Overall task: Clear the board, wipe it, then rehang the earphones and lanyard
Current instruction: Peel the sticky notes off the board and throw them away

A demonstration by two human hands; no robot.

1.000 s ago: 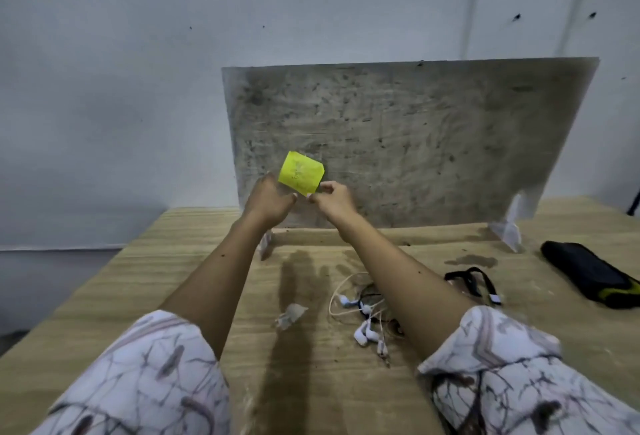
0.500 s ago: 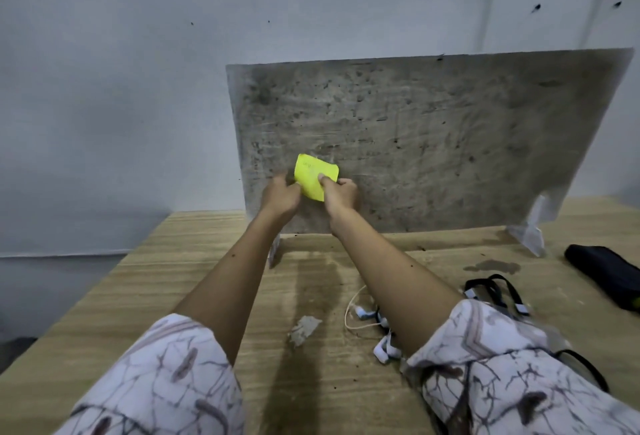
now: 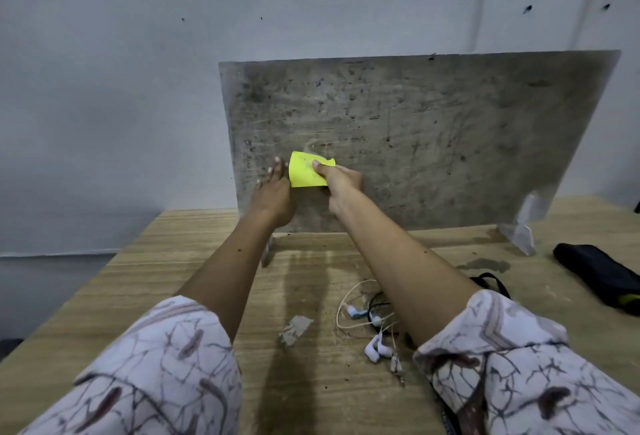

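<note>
- I see the right hand (image 3: 341, 188) pressing a yellow sticky note (image 3: 308, 174) against the grey board (image 3: 433, 143), left of the frame's centre. Its thumb lies on the note's face and the other fingers are curled beside the note's right edge; I judge that it pinches the paper, though the far fingers are hidden.
- The left hand (image 3: 273, 199) lies flat on the board just beside the note's left edge, fingers straight and spread, holding nothing.
- The board stands upright on clear feet (image 3: 519, 226) at the back of the wooden table (image 3: 173, 278). My main worry: a push from both hands could tip or slide it toward the wall, since the feet look slight.
- The note's upper right corner is already curled. If the thumb drags, the paper could crease or tear, or simply fail to stick on a surface this grimy.
- The white earphones (image 3: 375, 348) lie tangled on the table in the lower centre, partly under the right forearm. Pulling that arm back could snag the cable and sweep them toward the table's near edge.
- The black lanyard (image 3: 491, 282) shows only partly past the same forearm at lower right, so the same risk holds there.
- A scrap of wadded tissue (image 3: 294, 329) lies near the earphones; I cannot tell if it is the wipe.
- A black pouch (image 3: 599, 278) sits at the right edge, well apart.
</note>
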